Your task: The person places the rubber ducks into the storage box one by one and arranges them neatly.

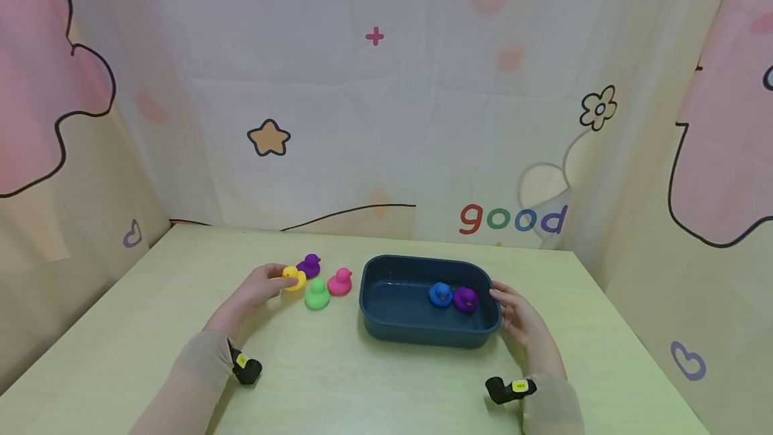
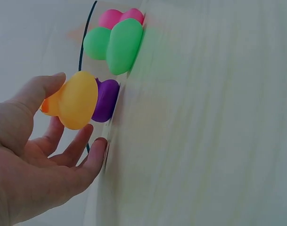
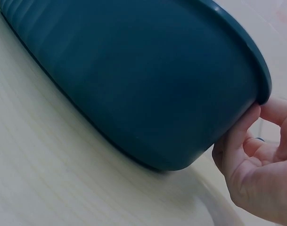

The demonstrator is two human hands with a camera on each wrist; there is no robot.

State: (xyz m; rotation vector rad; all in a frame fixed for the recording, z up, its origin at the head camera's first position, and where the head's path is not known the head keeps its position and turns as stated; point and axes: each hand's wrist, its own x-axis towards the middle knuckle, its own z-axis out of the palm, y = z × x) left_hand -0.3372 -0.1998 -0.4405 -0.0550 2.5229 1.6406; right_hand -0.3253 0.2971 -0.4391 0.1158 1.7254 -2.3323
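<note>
My left hand (image 1: 266, 282) pinches a yellow rubber duck (image 1: 294, 278) between thumb and fingers. Just behind it sits a purple duck (image 1: 311, 265), partly covered by the yellow one in the left wrist view. A green duck (image 1: 317, 295) and a pink duck (image 1: 340, 282) stand to the right of that hand. My right hand (image 1: 524, 321) holds the right end of a dark blue plastic bin (image 1: 423, 335), thumb against the outer wall and fingertips at the rim, as the right wrist view shows. Inside, toward that end, lie a blue duck (image 1: 441, 295) and another purple duck (image 1: 466, 300).
The pale wooden table (image 1: 362, 391) runs back to a printed cloth backdrop (image 1: 338, 99) behind and at both sides. Each wrist carries a small black camera, the left one (image 1: 246, 366) over the table.
</note>
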